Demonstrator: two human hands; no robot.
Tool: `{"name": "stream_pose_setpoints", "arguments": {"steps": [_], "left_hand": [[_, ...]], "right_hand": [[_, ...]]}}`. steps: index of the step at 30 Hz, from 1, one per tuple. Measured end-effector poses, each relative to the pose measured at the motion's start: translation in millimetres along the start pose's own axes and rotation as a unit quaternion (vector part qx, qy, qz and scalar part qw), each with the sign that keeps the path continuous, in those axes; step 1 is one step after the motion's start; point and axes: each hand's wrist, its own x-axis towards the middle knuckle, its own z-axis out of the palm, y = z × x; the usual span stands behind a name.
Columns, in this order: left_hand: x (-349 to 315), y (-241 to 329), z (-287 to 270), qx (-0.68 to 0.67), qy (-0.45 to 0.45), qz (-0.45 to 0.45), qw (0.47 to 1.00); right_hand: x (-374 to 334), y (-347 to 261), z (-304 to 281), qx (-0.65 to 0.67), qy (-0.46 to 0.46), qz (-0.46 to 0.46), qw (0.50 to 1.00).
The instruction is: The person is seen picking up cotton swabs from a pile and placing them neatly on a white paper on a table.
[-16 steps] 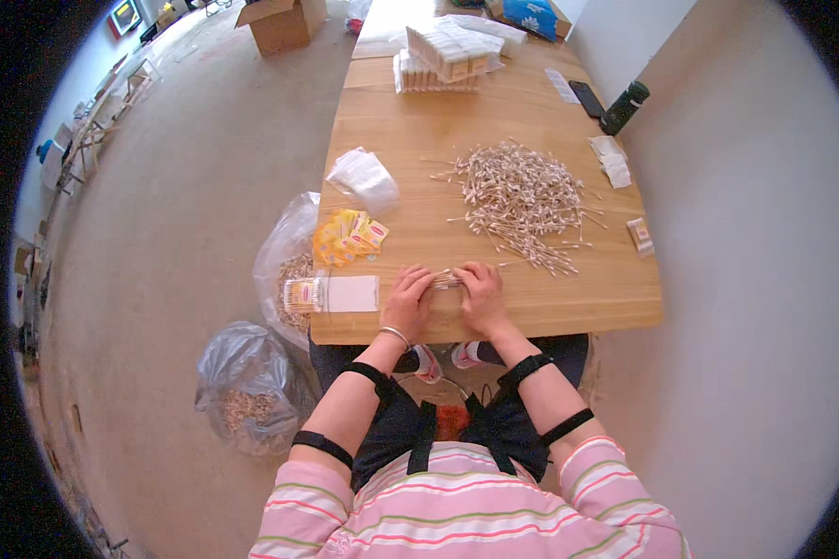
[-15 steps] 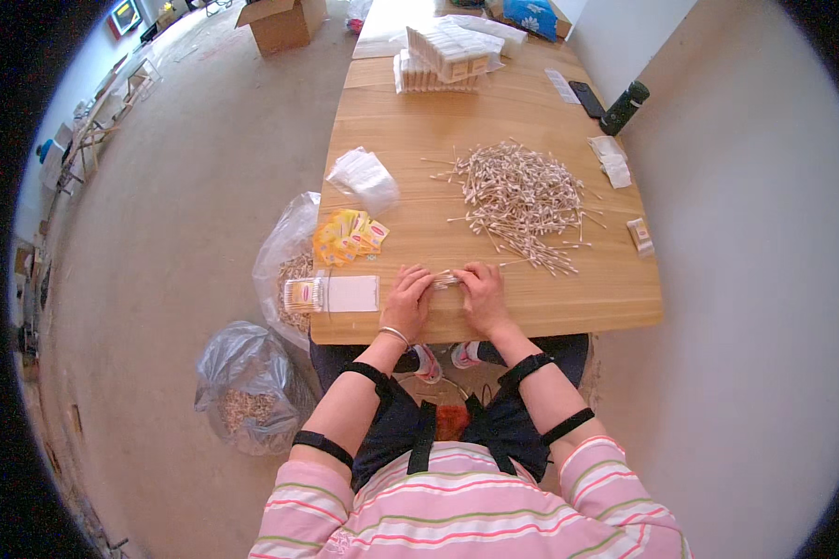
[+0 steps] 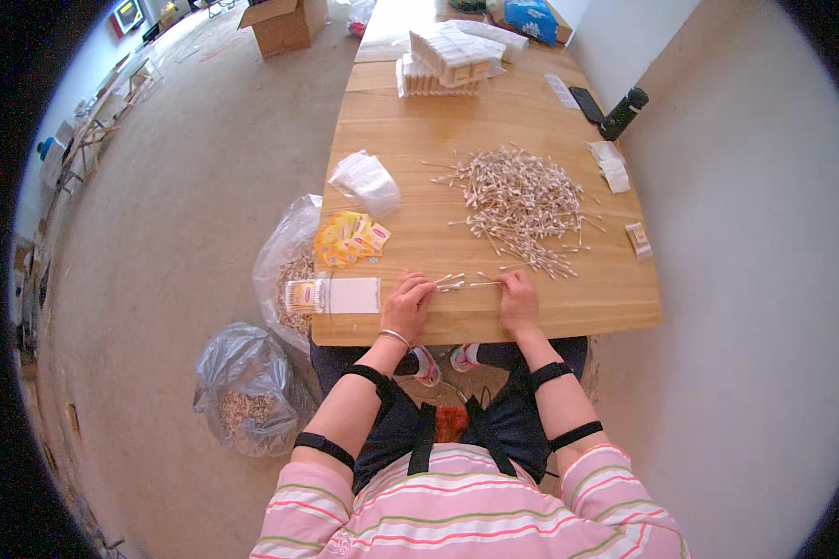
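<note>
Near the table's front edge my left hand (image 3: 408,300) is closed on a small bunch of cotton swabs (image 3: 451,281), whose white tips stick out to the right. My right hand (image 3: 518,300), a short way to the right, pinches one or two swabs (image 3: 485,279) that point left toward the bunch. A large loose pile of cotton swabs (image 3: 522,196) lies just beyond my hands. Left of my left hand is a white card (image 3: 354,295), with a clear pack of swabs (image 3: 304,296) beside it at the table's left edge.
Yellow printed cards (image 3: 350,238) and clear plastic sleeves (image 3: 365,179) lie on the left side. Stacked swab packs (image 3: 447,65) stand far back. Along the right edge are a dark bottle (image 3: 624,114), a phone (image 3: 586,104) and a small pack (image 3: 639,240). Plastic bags (image 3: 254,387) with swabs sit left of the table.
My right hand has moved right, away from my left hand, with a swab or two in its fingers. The bunch in my left hand now shows between them.
</note>
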Motion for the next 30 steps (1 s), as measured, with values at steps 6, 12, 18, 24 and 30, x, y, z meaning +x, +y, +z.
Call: {"name": "stream_pose_setpoints", "arguments": {"steps": [6,12,18,24,30], "left_hand": [[0.0,6.1,-3.4,-0.005,-0.049,0.029,0.998],[4.5,24.4,-2.9,0.041,-0.046,-0.014,0.998],[1.2,11.0,-5.8,0.095,-0.072,0.024,0.993],[4.8,12.2,-3.4,0.03,-0.095,0.047,0.994],[1.5,10.2,-1.8,0.043,-0.089,0.035,0.995]], "right_hand": [[9.6,-7.6,6.8,-0.027,0.045,0.079,0.996],[17.4,-52.8,40.4,0.029,-0.093,-0.001,0.995],[13.9,-43.5,18.7,-0.073,0.036,-0.046,0.996],[25.2,15.8,-15.0,-0.16,0.129,0.018,0.978],[26.2,1.2,12.8,-0.112,0.063,0.001,0.992]]}}
